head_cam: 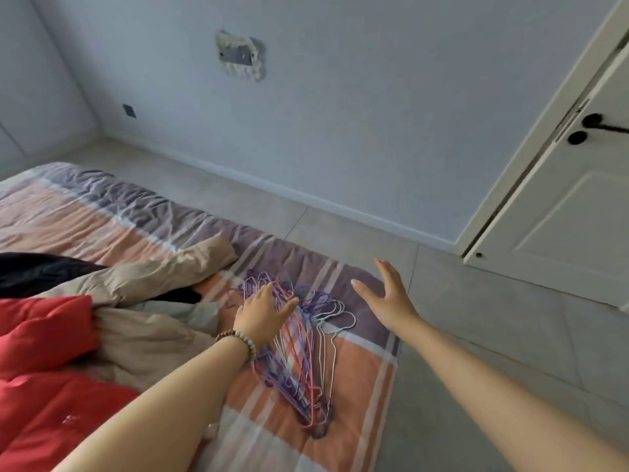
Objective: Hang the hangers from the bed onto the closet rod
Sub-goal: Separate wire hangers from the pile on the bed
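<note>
- Far left we've got a red quilt [44, 362] and a beige blanket [146, 321] bunched up on the bed [102, 212], crowding right up to our spot.
- Our left hand [262, 315], beaded bracelet [238, 338] on the wrist, lies flat with fingers loose on the hangers [303, 356], a tangled purple, pink and white pile at the bed's corner.
- Our right hand [388, 298] hovers spread wide over the bed edge, gripping nothing.
- White door [561, 212] far right.

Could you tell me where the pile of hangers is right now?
The hangers lie on the striped bedsheet near the bed's right edge, right of the beige blanket, with the left hand over their top end.
</note>
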A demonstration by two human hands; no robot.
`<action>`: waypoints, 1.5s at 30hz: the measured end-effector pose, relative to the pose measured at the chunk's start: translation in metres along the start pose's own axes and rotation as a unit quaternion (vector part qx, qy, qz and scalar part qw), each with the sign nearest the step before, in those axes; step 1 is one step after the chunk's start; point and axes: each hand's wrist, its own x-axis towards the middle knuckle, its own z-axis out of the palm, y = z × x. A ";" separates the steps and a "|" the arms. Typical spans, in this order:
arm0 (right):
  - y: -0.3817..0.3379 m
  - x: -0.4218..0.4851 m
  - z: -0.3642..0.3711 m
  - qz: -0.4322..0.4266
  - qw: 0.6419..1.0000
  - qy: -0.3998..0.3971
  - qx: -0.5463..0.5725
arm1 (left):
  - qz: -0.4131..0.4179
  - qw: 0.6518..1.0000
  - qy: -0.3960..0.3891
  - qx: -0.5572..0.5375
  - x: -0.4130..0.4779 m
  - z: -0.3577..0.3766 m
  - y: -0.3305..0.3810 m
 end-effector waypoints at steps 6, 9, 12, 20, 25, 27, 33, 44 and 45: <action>0.066 0.011 0.116 0.063 0.995 -0.078 0.021 | -0.117 0.991 -0.048 -0.046 0.007 0.073 -0.090; 0.099 0.014 0.158 0.102 0.989 -0.097 0.039 | -0.156 0.982 -0.069 -0.078 0.011 0.106 -0.120; 0.131 0.018 0.192 0.138 0.983 -0.107 0.056 | -0.195 0.969 -0.089 -0.121 0.016 0.135 -0.143; 0.196 0.022 0.257 0.226 0.964 -0.116 0.075 | -0.244 0.934 -0.088 -0.246 0.022 0.200 -0.168; 0.216 0.023 0.278 0.236 0.964 -0.098 0.078 | -0.262 0.913 -0.072 -0.304 0.022 0.225 -0.174; 0.221 0.023 0.281 0.236 0.965 -0.096 0.064 | -0.267 0.905 -0.052 -0.326 0.022 0.229 -0.172; 0.216 0.019 0.270 0.226 0.965 -0.071 0.109 | -0.263 0.881 0.008 -0.394 0.016 0.228 -0.166; 0.146 0.010 0.149 0.178 0.942 -0.049 0.279 | -0.147 0.806 0.052 -0.571 0.018 0.132 -0.053; 0.135 0.009 0.131 0.170 0.941 -0.038 0.291 | -0.125 0.802 0.054 -0.582 0.020 0.118 -0.032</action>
